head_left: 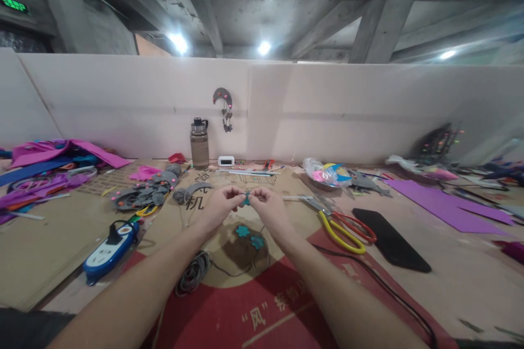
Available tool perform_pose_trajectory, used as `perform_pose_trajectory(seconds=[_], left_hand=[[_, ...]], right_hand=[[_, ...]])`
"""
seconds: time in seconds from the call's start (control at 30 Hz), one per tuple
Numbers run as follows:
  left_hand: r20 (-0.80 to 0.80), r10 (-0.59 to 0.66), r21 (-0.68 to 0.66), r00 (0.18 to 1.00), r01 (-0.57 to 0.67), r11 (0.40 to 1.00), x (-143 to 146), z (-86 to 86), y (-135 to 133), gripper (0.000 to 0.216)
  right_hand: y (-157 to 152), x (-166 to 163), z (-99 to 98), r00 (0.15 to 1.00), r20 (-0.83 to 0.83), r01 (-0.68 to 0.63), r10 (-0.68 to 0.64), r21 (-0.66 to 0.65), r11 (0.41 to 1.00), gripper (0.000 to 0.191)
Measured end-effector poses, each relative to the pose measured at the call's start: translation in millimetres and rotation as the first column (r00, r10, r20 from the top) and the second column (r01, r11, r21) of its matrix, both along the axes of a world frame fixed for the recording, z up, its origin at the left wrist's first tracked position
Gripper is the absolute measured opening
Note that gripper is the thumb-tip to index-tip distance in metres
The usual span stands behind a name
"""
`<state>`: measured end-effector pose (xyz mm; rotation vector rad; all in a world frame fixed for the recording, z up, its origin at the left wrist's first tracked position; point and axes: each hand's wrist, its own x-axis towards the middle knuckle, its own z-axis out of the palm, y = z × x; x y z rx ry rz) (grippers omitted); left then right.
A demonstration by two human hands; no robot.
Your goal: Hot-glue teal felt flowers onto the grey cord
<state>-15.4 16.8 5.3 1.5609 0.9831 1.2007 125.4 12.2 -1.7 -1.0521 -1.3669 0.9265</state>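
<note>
My left hand (221, 204) and my right hand (268, 206) meet above the middle of the table, fingers pinched together on a small teal felt piece (245, 199) held between them. Directly below the hands lies a dark grey felt shape (245, 248) with two teal flower pieces (249, 235) on it. A coil of grey cord (194, 272) rests just left of it, near my left forearm.
Scissors with a yellow and a red handle (341, 226) and a black phone (388, 240) lie to the right. A blue and white power strip (110, 248) sits left. Grey felt scraps (143, 193), a water bottle (199, 144), purple sheets (446, 204) and a white partition wall (327, 109) lie beyond.
</note>
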Motion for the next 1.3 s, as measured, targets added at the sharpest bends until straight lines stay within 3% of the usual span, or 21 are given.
perform_pose_trajectory(seconds=[0.53,0.83,1.07,1.3], left_hand=[[0.011,0.056,-0.046,0.998,-0.055,0.997,1.8,-7.1,4.2,0.013],[0.193,-0.111,-0.218,0.975,0.153,0.964,-10.7,-0.5,6.7,0.031],[0.243,0.125,-0.164,0.962,-0.086,0.983,-28.8,0.8,19.6,0.012],[0.146,0.175,-0.119,0.974,-0.159,0.98,-35.3,-6.0,29.1,0.018]], right_hand=[[-1.7,-5.5,0.0,0.999,-0.034,-0.002,0.001,-0.028,1.0,0.014],[14.3,5.1,-10.5,0.983,-0.181,-0.075,0.042,-0.177,0.981,0.017],[26.2,10.2,-16.2,0.984,-0.178,-0.012,-0.016,-0.158,0.987,0.017],[27.7,6.1,-21.9,0.988,-0.151,-0.001,-0.023,-0.155,0.988,0.018]])
